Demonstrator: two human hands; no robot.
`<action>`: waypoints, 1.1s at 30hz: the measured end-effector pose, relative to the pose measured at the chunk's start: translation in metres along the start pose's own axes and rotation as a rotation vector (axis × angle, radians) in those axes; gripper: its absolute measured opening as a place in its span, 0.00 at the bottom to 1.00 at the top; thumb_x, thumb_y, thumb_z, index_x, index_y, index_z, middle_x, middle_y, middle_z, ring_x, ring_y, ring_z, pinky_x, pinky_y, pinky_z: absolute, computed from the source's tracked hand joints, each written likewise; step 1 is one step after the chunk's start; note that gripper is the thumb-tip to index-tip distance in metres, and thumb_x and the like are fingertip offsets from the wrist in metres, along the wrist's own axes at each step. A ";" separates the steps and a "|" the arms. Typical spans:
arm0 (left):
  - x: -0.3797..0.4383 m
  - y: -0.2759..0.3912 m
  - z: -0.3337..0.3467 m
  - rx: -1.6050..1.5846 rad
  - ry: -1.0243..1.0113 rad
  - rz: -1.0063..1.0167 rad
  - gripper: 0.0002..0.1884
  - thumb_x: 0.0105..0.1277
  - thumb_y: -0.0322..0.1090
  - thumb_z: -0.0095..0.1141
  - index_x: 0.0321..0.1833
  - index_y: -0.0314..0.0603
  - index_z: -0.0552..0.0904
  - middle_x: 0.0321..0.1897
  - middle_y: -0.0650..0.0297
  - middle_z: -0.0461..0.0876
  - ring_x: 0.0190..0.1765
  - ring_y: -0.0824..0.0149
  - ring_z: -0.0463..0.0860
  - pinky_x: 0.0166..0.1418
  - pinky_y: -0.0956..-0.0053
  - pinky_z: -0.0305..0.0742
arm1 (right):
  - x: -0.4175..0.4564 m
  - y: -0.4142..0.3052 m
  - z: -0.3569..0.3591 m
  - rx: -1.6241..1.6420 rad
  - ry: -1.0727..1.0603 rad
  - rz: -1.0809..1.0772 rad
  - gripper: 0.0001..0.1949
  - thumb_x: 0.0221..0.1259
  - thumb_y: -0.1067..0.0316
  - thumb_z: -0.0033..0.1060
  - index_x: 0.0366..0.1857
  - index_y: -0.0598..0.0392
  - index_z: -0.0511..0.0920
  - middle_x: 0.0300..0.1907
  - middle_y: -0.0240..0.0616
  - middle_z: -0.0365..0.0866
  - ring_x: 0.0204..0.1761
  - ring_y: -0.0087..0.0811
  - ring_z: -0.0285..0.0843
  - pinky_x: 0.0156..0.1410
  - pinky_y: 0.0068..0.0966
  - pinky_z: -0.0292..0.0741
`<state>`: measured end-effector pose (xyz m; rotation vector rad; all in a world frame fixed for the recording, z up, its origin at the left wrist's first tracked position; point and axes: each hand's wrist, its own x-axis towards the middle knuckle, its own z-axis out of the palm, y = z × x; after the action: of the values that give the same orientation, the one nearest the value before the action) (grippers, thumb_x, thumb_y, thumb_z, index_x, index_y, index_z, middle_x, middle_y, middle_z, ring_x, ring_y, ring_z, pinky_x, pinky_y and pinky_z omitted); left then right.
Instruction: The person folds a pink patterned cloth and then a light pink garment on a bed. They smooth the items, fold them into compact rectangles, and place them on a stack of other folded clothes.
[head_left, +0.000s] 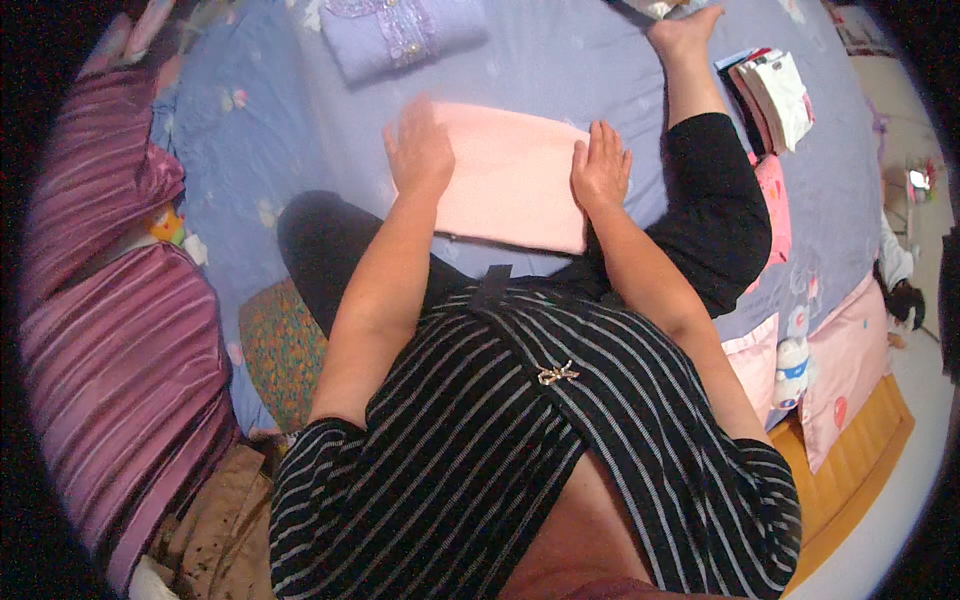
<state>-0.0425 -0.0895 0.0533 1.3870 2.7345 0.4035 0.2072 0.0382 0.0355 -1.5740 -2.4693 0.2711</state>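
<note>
A pale pink piece of folded cloth (510, 176) lies flat in front of me on the bed, between my legs. My left hand (422, 154) rests at the cloth's left edge, its fingers blurred by motion. Along the opposite edge, my right hand (602, 169) lies palm down with the fingers stretched forward, gripping nothing. Beyond the cloth, a folded lavender garment (401, 37) with lace and small bead-like trim sits on the sheet.
A stack of folded clothes (776, 97) and a bright pink folded garment (774, 210) lie right, past my leg. Pink pillows (847, 367) and a plush toy (792, 371) stand near the wooden bed edge (862, 450). Striped purple fabric (127, 322) fills the left side.
</note>
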 end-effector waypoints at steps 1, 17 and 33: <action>0.000 -0.006 -0.003 0.014 -0.007 -0.004 0.28 0.76 0.46 0.38 0.76 0.43 0.62 0.78 0.60 0.58 0.80 0.58 0.52 0.80 0.45 0.39 | 0.002 0.003 -0.002 0.025 -0.010 0.021 0.28 0.73 0.50 0.41 0.71 0.54 0.64 0.75 0.40 0.59 0.78 0.41 0.51 0.79 0.53 0.47; -0.048 0.043 -0.009 -0.060 -0.237 0.408 0.30 0.75 0.46 0.41 0.77 0.44 0.60 0.79 0.63 0.56 0.80 0.57 0.51 0.80 0.48 0.39 | -0.041 -0.056 -0.023 0.070 -0.192 -0.484 0.32 0.70 0.51 0.46 0.73 0.56 0.60 0.77 0.45 0.55 0.79 0.45 0.50 0.79 0.53 0.45; -0.023 -0.012 -0.045 -0.392 -0.179 -0.128 0.34 0.63 0.44 0.63 0.68 0.32 0.70 0.61 0.42 0.76 0.60 0.45 0.78 0.63 0.58 0.74 | 0.005 0.012 -0.030 0.558 -0.121 0.284 0.32 0.56 0.55 0.67 0.60 0.68 0.71 0.54 0.56 0.80 0.56 0.50 0.80 0.62 0.38 0.75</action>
<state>-0.0454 -0.1242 0.0923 1.0855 2.4144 0.7214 0.2236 0.0490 0.0619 -1.6666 -1.9784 1.0234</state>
